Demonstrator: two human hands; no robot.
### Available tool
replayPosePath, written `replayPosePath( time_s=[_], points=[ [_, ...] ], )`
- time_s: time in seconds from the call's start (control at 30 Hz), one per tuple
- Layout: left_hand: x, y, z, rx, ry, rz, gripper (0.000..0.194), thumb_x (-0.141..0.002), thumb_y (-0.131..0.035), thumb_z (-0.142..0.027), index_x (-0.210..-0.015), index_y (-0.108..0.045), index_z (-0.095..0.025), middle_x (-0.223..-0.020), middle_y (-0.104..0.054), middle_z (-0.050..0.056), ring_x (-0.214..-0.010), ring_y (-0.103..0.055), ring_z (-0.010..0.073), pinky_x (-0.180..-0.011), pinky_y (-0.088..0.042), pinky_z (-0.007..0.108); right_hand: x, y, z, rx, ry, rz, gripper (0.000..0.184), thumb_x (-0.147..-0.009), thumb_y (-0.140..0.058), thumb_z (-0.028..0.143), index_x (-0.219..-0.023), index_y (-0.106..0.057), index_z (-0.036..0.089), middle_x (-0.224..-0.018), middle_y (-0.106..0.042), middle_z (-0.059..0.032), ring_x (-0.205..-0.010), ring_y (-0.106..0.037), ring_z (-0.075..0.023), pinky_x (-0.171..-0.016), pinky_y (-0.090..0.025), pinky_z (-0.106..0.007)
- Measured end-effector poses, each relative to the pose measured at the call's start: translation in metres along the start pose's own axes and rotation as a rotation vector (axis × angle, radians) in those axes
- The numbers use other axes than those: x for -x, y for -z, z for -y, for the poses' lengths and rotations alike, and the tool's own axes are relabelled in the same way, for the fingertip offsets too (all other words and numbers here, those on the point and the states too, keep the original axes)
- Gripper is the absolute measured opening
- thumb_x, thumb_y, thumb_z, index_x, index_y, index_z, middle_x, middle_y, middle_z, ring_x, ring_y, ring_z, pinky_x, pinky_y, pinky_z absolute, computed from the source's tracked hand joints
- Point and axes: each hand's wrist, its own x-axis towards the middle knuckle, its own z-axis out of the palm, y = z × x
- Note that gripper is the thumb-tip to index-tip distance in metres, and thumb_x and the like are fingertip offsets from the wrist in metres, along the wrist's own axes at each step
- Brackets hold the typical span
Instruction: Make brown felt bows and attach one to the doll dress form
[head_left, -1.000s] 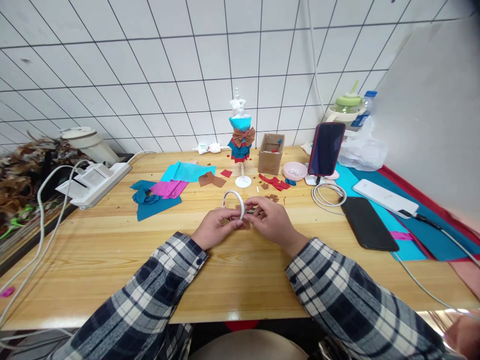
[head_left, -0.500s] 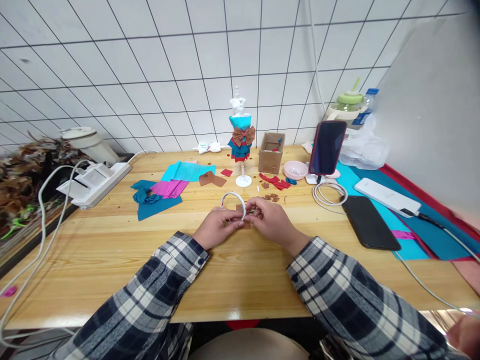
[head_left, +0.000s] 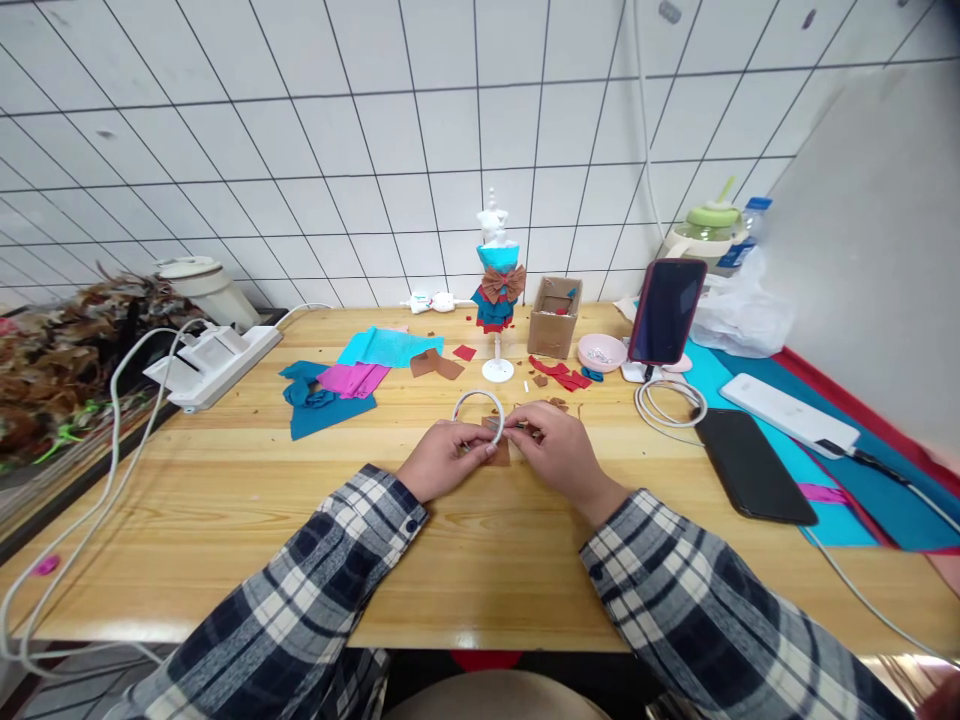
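My left hand (head_left: pixel 444 458) and my right hand (head_left: pixel 553 449) meet at the middle of the wooden table (head_left: pixel 225 520). The left hand's fingers are closed on a white tape ring (head_left: pixel 477 405) that stands upright. My right hand pinches the ring's loose end close to a small brown fabric piece (head_left: pixel 496 452) lying between the hands. Beyond them stands a small white mannequin (head_left: pixel 496 285) dressed in blue and red with a brown bow.
Blue and pink fabric scraps (head_left: pixel 341 380) lie at left, a white power strip (head_left: pixel 214 352) further left. A cardboard box (head_left: pixel 555 317), pink dish (head_left: pixel 601 351), propped phone (head_left: pixel 667 311), coiled cable (head_left: pixel 670 402) and flat black phone (head_left: pixel 754 465) lie at right.
The view has shifted slightly, so everything sits a little to the right. The tape ring has tilted flatter, and my hands have stayed together around it.
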Motion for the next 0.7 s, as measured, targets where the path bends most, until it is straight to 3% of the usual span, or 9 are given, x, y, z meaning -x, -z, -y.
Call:
replayPosePath(
  time_s=[0.27,0.4,0.53,0.7],
  points=[
    [0.0,0.007,-0.006,-0.377,-0.111,0.005,0.028,-0.091,-0.047,-0.03,-0.111,-0.066,-0.023,-0.086,-0.072,0.005,-0.081,-0.062,0.0184,-0.085,-0.036,0.035,-0.001,0.0,-0.001,0.085,-0.063,0.014,0.01,-0.092,-0.046,0.022,-0.089,-0.056,0.02,-0.086,-0.062,-0.0039,-0.079,-0.056,-0.0187,-0.07,-0.041,-0.03],
    [0.001,0.009,-0.012,-0.515,-0.069,-0.042,0.022,-0.086,-0.049,-0.027,-0.095,-0.069,-0.022,-0.07,-0.066,0.003,-0.072,-0.058,0.0183,-0.09,-0.03,0.04,0.0,0.0,0.001,0.069,-0.051,0.049,0.01,-0.093,-0.045,0.023,-0.089,-0.054,0.021,-0.086,-0.061,-0.0033,-0.079,-0.056,-0.0186,-0.07,-0.041,-0.03],
    [-0.001,0.008,-0.011,-0.458,-0.043,-0.077,0.021,-0.086,-0.048,-0.027,-0.084,-0.068,-0.021,-0.064,-0.061,0.001,-0.066,-0.054,0.0163,-0.08,-0.033,0.035,0.001,-0.002,0.005,0.107,-0.031,0.059,0.012,-0.094,-0.042,0.024,-0.089,-0.052,0.021,-0.087,-0.06,-0.0039,-0.078,-0.055,-0.0186,-0.066,-0.04,-0.029],
    [-0.005,0.003,-0.013,-0.17,0.046,-0.131,0.027,-0.087,-0.043,-0.027,-0.067,-0.058,-0.017,-0.057,-0.05,-0.002,-0.059,-0.046,0.0134,-0.062,-0.033,0.026,0.003,-0.007,0.012,0.189,0.023,0.063,0.012,-0.094,-0.039,0.022,-0.09,-0.05,0.021,-0.085,-0.058,-0.0037,-0.071,-0.053,-0.0172,-0.06,-0.037,-0.028]
  ],
)
